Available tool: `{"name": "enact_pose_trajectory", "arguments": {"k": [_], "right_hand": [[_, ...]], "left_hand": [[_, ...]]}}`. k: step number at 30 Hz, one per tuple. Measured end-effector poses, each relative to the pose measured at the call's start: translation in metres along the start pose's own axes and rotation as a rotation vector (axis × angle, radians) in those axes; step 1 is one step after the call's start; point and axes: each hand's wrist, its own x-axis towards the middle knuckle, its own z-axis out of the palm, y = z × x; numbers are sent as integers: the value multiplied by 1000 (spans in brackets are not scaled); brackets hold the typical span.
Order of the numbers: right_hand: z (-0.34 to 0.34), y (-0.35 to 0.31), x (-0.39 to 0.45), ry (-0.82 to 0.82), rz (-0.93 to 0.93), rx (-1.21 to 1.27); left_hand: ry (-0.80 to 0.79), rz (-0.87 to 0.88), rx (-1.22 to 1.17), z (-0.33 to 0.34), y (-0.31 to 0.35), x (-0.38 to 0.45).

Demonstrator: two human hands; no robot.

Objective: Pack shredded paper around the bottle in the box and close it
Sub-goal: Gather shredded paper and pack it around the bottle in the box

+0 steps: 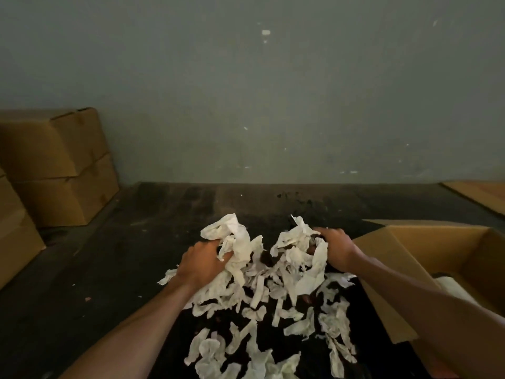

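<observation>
A heap of white shredded paper (262, 294) lies on the dark table in front of me. My left hand (200, 262) grips a bunch of the strips at the heap's left side. On the right side of the heap, my right hand (334, 248) is closed on another bunch. An open cardboard box (426, 258) stands to the right with its flaps up, right beside my right forearm. Something pale (451, 287) shows inside the box; I cannot tell whether it is the bottle.
Closed cardboard boxes (58, 165) are stacked at the left against the grey wall. A flat piece of cardboard (478, 194) lies at the far right. Loose paper strips (246, 356) trail toward the table's near edge.
</observation>
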Motion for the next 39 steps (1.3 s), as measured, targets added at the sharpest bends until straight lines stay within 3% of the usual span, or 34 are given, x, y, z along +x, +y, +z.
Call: {"name": "enact_pose_trajectory", "arguments": {"k": [8,17,24,31,35,39], "right_hand": [[-80,40,-23,171,2,25],[-147,168,-39,235,57,13],[-186,304,-39,94,16,-59],[-193,396,-47,12,57,0],[-183,425,-42,-53,79,78],[-163,444,-33,-213,53,102]], "left_hand": [[57,31,17,-12,59,17],[49,121,62,22,175,44],[19,187,58,81,319,62],[-136,242,-10,152,468,76],[-222,177,-78,195,517,78],[-355,58,-348,245,533,77]]}}
